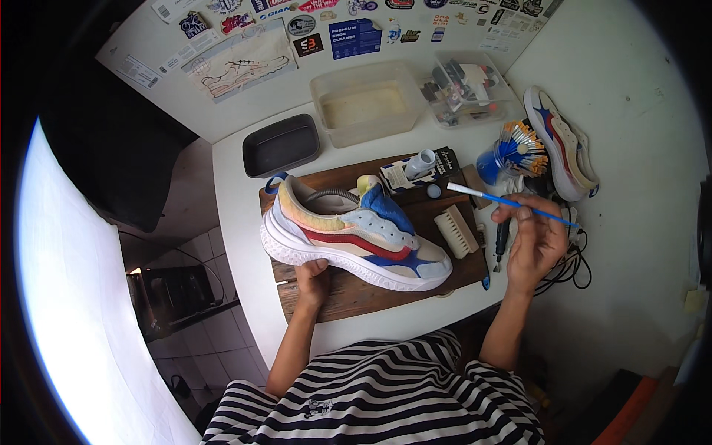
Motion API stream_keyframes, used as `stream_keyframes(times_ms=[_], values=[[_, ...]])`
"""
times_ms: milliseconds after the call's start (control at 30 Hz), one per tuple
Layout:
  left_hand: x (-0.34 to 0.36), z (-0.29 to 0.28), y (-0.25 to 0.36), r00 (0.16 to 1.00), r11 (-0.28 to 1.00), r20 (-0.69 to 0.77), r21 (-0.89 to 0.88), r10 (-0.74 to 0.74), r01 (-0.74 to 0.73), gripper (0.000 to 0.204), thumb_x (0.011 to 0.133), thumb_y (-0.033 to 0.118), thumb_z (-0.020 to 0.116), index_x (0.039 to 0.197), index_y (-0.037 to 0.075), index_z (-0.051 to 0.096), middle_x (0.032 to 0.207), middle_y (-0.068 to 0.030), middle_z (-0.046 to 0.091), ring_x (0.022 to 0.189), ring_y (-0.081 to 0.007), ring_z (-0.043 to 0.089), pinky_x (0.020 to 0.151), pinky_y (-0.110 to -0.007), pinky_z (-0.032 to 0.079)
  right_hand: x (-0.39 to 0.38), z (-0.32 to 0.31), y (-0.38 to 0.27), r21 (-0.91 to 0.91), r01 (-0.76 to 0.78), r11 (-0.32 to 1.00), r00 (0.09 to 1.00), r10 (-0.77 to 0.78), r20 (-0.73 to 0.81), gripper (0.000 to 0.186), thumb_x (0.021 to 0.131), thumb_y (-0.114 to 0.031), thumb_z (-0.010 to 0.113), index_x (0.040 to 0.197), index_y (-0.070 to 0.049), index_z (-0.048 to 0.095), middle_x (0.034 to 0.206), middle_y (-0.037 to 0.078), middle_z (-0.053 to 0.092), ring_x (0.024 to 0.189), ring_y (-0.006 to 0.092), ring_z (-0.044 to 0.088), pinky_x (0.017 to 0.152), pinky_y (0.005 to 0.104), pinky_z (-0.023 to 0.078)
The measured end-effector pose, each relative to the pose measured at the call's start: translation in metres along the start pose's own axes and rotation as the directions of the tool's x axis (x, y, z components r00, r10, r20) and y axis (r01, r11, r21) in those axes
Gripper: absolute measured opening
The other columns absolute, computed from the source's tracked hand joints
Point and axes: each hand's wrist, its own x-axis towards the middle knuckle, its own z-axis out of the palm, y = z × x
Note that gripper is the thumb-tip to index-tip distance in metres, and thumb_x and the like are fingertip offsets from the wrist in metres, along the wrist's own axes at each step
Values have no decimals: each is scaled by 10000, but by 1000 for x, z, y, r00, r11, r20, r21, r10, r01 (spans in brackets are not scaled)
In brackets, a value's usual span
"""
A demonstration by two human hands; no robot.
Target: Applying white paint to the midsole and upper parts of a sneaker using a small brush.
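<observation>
My left hand (pixel 311 280) grips a multicoloured sneaker (pixel 348 248) under its white sole, with most fingers hidden; the shoe has cream, red, blue and yellow panels, its toe pointing right. A coiled-spring insert shows inside it. My right hand (pixel 530 237) holds a slim blue paintbrush (pixel 545 213), its pale bristle end raised up and left, right of the shoe and apart from it. Behind the shoe lie an open small bottle (pixel 421 165) on cartons and a round cap (pixel 434 190). A wooden brush (pixel 454 231) with pale bristles lies beside the toe on the wooden board (pixel 300 297).
At the back stand a black tray (pixel 280 146), a translucent tub (pixel 362 107) and a box of supplies (pixel 463 93). Right are a cup of paintbrushes (pixel 512 152), another sneaker (pixel 560 144), a dark pen-like tool (pixel 502 248) and cables (pixel 575 271). A bright panel (pixel 74 289) stands left.
</observation>
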Motion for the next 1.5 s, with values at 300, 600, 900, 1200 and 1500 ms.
stream_keyframes(times_ms=[300, 600, 900, 1200, 1500], values=[[-1, 8, 18, 999, 993, 4, -114, -37, 37, 400, 782, 102, 534, 1155, -13, 620, 1194, -79, 645, 1150, -232, 572, 1078, -389, 394, -77, 32, -8, 100, -70, 992, 993, 79, -87, 122, 991, 64, 549, 1112, 56, 537, 954, 251, 701, 751, 239, 713, 740, 372, 614], [2, 2, 21, 999, 995, 26, -89, -40, 42, 678, 723, 114, 540, 1382, -43, 511, 1357, -150, 613, 1312, -311, 541, 1168, -450, 375, -91, 35, -2, 176, -41, 984, 998, 49, -43, 131, 993, 75, 552, 1121, 73, 526, 975, 260, 690, 779, 256, 717, 758, 393, 628], [3, -4, 17, 1000, 989, -30, -148, 3, -8, 713, 726, 113, 540, 1421, -31, 467, 1402, -165, 580, 1332, -339, 524, 1189, -475, 360, -101, 39, 3, 184, -50, 982, 998, 56, -25, 139, 970, 114, 543, 1106, 89, 536, 993, 260, 673, 809, 250, 721, 785, 381, 631], [1, -9, 16, 1000, 989, -30, -149, 3, -7, 676, 751, 94, 528, 1411, -41, 472, 1393, -162, 583, 1318, -331, 533, 1177, -472, 373, -98, 46, 1, 150, -56, 987, 998, 57, -2, 121, 1006, 23, 559, 1117, 58, 528, 995, 248, 681, 770, 254, 715, 742, 389, 629], [1, -8, 17, 1000, 985, 7, -173, 11, -10, 667, 741, 86, 534, 1394, -45, 488, 1374, -166, 596, 1314, -333, 536, 1176, -471, 376, -101, 42, 5, 125, -53, 991, 999, 54, -1, 119, 1009, 19, 560, 1117, 58, 529, 1002, 252, 683, 765, 249, 714, 741, 384, 628]])
